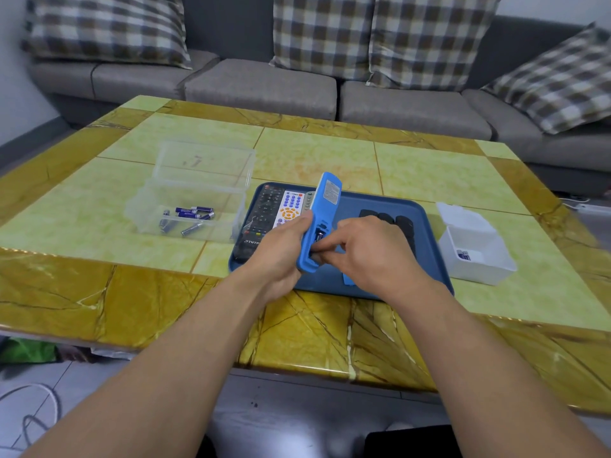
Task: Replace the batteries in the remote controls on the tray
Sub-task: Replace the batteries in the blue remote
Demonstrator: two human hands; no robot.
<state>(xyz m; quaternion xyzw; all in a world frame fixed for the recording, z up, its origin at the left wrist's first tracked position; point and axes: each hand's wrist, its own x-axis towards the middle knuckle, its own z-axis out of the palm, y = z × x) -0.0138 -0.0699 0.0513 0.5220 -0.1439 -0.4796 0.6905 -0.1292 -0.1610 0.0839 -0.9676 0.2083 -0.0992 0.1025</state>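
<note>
My left hand (pixel 281 246) grips a blue remote (pixel 322 213) upright over the blue tray (pixel 426 226), back side facing me, battery bay open. My right hand (pixel 360 249) pinches a battery (pixel 319 238) at the open bay with curled fingers. On the tray's left lie a black remote (pixel 261 216) and a white remote (pixel 289 208) with a third mostly hidden behind the blue one. Dark remotes (pixel 400 223) lie at the tray's right, partly hidden by my right hand. A blue battery cover (pixel 347 280) rests on the tray under my right wrist.
A clear plastic box (pixel 188 200) with several batteries (pixel 190 216) stands left of the tray. A white box (pixel 472 249) with batteries inside stands to the right. All rest on a yellow-green tiled table (pixel 330 153) with a grey sofa behind it.
</note>
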